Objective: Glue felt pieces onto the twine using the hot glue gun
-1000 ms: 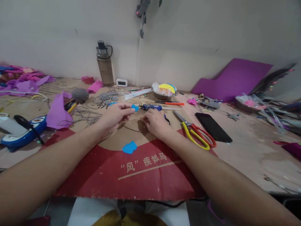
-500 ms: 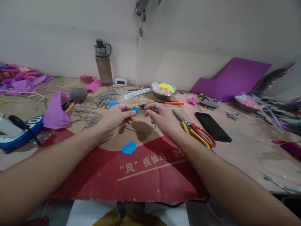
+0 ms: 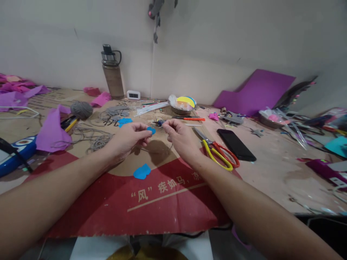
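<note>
My left hand (image 3: 127,139) pinches a small blue felt piece (image 3: 151,130) above the cardboard sheet (image 3: 151,202). My right hand (image 3: 182,138) is raised just to the right of it, fingers pinched close to the blue piece and to the tip of a blue glue gun (image 3: 159,122) lying behind; what the fingers hold is too small to make out. A larger blue felt heart (image 3: 142,172) lies on the cardboard below both hands. Another blue scrap (image 3: 124,121) lies behind my left hand.
Red and yellow scissors (image 3: 217,150) and a black phone (image 3: 235,144) lie to the right. Grey yarn ball (image 3: 81,109), purple felt (image 3: 51,130), a water bottle (image 3: 111,76), a metal bowl (image 3: 181,104) and a purple sheet (image 3: 255,93) stand around. Clutter fills the far right.
My right hand lifted off the cardboard and came up to the blue piece in my left hand. The view has shifted to the right.
</note>
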